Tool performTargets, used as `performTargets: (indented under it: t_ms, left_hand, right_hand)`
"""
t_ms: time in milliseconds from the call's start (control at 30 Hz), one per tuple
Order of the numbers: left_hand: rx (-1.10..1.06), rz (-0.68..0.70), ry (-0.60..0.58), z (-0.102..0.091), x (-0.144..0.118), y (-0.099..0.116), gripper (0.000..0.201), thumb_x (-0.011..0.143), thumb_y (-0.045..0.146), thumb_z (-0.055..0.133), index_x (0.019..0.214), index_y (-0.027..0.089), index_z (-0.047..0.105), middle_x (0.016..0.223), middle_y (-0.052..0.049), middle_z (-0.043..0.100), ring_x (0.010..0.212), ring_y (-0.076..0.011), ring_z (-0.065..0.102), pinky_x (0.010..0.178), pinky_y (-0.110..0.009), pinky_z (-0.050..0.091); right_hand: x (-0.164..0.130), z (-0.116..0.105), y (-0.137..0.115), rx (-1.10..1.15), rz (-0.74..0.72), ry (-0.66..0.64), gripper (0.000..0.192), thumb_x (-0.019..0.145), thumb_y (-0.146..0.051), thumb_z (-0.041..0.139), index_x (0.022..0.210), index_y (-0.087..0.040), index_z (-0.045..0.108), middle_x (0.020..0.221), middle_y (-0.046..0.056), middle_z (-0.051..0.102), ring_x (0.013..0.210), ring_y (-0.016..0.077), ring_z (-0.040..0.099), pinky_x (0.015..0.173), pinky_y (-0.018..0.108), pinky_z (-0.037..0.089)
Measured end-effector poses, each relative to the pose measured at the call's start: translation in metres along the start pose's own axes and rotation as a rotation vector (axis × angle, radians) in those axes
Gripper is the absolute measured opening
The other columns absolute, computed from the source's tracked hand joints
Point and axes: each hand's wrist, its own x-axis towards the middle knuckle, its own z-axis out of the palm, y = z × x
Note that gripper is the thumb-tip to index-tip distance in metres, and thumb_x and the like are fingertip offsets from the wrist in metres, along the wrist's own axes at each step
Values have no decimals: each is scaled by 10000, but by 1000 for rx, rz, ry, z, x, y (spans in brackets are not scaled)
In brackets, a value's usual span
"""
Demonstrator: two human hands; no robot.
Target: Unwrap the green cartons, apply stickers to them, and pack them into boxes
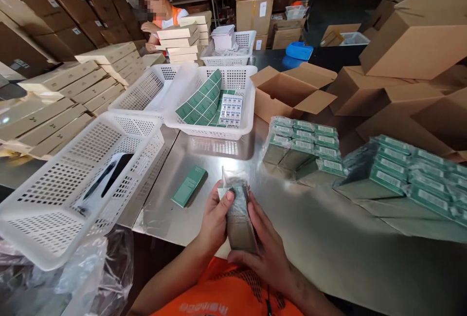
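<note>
Clear plastic wrap covers the small green carton (239,218) you hold near you over the steel bench (328,238). Your left hand (215,221) curls around its left side, thumb on top; your right hand (268,252) cups its lower right. Another green carton (189,186) lies just left, beside a white basket (78,184).

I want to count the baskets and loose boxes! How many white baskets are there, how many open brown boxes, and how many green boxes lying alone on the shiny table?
White baskets: 4
Open brown box: 1
Lone green box: 1
Total: 6
</note>
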Motion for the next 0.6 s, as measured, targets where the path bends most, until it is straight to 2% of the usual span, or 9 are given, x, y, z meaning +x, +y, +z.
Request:
performTargets:
  t_ms: [100, 167, 267, 333, 400, 500, 567, 600]
  left_hand:
    - [31, -43, -13, -1, -11, -10, 493, 690, 518, 827, 1026, 182, 695, 930, -63, 771, 932, -268, 726, 852, -365, 565]
    - [39, -65, -16, -3, -15, -11, 503, 714, 524, 806, 1062, 183, 685, 949, -71, 770, 935, -270, 725, 844, -367, 567]
    - [35, 18, -33, -6, -12, -5, 484, 707, 460, 822, 1087, 197, 677, 1054, -82, 762, 954, -260, 718, 841, -348, 564]
    - [15, 141, -38, -7, -7, 2, 514, 701, 403, 834, 1155, 239, 657, 1169, -70, 737, 970, -235, 710, 826, -315, 559]
    - [22, 207, -32, -5, -5, 8, 520, 731, 420, 814, 1198, 259, 650, 1176, -61, 732, 948, -214, 707, 801, -292, 553]
    - [97, 166, -18, 2, -10, 9, 501, 780, 520, 757, 1170, 214, 684, 1068, -74, 749, 927, -220, 705, 829, -305, 544]
    - [118, 110, -25, 7, -18, 3, 540, 793, 531, 741, 1228, 221, 658, 1080, -70, 740, 949, -224, 697, 862, -315, 534]
    - [115, 75, -31, 8, -22, 0, 553, 801, 519, 738, 1262, 232, 634, 1083, -64, 736, 949, -220, 693, 862, -314, 531]
  right_hand:
    - [-3, -3, 0, -51, -7, 138, 906, 825, -517, 751, 1568, -323, 270, 1559, 107, 394, 1401, 302, 444, 1091, 431, 489]
    - [-2, -4, -3, -61, -24, 224, 829, 796, -535, 768, 1503, -326, 389, 1424, 110, 510, 1302, 289, 548, 1028, 403, 543]
    - [2, -5, -7, -50, -35, 272, 738, 753, -576, 787, 1383, -318, 503, 1246, 96, 571, 1138, 267, 639, 911, 362, 602]
    - [4, -5, -8, -40, -38, 230, 776, 743, -611, 780, 1392, -302, 488, 1204, 101, 567, 1088, 269, 652, 869, 362, 613]
    - [6, -5, -8, -61, -56, 184, 890, 755, -637, 756, 1485, -276, 395, 1254, 134, 529, 1126, 293, 631, 870, 381, 611]
    - [6, -5, -8, -148, -112, 135, 1004, 793, -629, 724, 1581, -251, 230, 1473, 200, 358, 1300, 355, 514, 932, 427, 585]
    - [6, -9, -8, -191, -149, 120, 959, 825, -583, 721, 1583, -251, 235, 1536, 191, 304, 1366, 369, 448, 979, 444, 561]
    - [6, -11, -9, -202, -160, 133, 911, 836, -556, 726, 1567, -249, 278, 1522, 183, 335, 1356, 361, 461, 983, 440, 559]
